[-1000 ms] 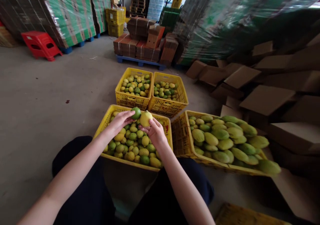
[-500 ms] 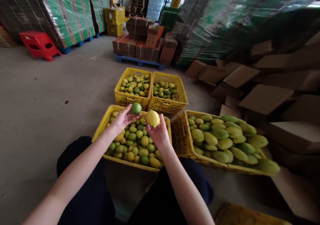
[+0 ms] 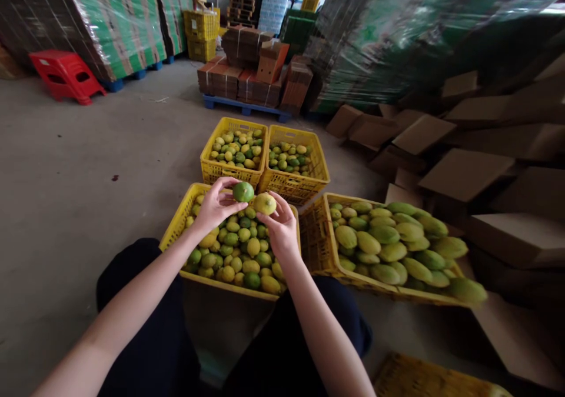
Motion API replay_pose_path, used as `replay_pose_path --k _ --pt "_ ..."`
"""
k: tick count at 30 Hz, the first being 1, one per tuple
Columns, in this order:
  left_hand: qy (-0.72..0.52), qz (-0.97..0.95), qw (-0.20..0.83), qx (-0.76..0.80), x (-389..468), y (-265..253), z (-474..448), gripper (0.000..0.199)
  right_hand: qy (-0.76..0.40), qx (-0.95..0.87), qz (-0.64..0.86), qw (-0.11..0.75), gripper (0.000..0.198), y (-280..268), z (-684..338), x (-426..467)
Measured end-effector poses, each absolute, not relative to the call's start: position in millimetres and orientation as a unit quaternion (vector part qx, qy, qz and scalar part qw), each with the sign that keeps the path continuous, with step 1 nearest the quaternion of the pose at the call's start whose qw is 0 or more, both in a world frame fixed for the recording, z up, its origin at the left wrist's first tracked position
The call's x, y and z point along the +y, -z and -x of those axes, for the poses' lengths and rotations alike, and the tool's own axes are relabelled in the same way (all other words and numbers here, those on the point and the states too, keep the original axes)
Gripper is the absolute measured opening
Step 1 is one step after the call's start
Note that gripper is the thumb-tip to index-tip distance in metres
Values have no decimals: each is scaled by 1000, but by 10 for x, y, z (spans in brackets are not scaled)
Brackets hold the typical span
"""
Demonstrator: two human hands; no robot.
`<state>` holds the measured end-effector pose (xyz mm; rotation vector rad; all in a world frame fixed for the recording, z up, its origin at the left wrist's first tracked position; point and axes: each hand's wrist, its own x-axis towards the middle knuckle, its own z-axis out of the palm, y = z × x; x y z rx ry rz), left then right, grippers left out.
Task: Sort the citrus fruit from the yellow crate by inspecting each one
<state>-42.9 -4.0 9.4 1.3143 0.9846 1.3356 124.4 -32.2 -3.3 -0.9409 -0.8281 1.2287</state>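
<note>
My left hand (image 3: 217, 204) grips a green lemon (image 3: 243, 192) between thumb and fingers. Close beside it, my right hand (image 3: 281, 223) holds a yellow lemon (image 3: 265, 203). Both fruits are held up over the near yellow crate (image 3: 176, 226), which is filled with green and yellow lemons (image 3: 235, 250). Behind it stand two more yellow crates, the left one (image 3: 232, 176) with mixed lemons and the right one (image 3: 295, 184) with mostly green ones, less full.
To the right, a tilted yellow crate (image 3: 318, 238) holds large green-yellow fruits (image 3: 392, 235). Cardboard boxes (image 3: 468, 173) lie heaped beyond it. A red stool (image 3: 68, 74) stands at the left, and a blue pallet (image 3: 245, 106) with flattened cartons at the back.
Both hands have turned the fruits and closed their fingers more around them. The yellow lemon has moved slightly left and up, nearer the green one.
</note>
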Motion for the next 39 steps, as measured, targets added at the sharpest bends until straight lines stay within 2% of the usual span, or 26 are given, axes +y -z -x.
replay_pose_path --k 2,4,6,11,15,18,24,33,37,39 --pt "-553 -547 487 398 -50 -98 429 53 -530 -378 415 635 56 7 -1236 -335" --pt "-555 -523 508 400 -54 -98 431 56 -544 -370 419 626 44 -3 -1239 -333" --pt "-551 -458 570 403 -54 -93 431 56 -590 -332 414 609 30 3 -1249 -325" --pt "-498 -202 772 341 -88 -57 404 47 -737 -185 315 568 29 61 -1249 -323" --pt "-474 -33 837 272 -147 -31 373 48 -767 -101 279 569 13 134 -1185 -342" --pt "-512 52 819 253 -146 -25 353 41 -764 -37 286 577 9 174 -1126 -345" --pt "-587 87 764 252 -65 -10 329 33 -743 -16 305 596 11 159 -1116 -316" --pt "-595 82 756 258 4 -94 471 22 -744 -25 288 602 10 178 -1185 -290" --pt "-669 53 693 265 196 -186 735 19 -721 17 277 635 11 120 -1333 -208" --pt "-666 16 666 335 227 -128 790 19 -704 25 271 656 12 91 -1428 -163"
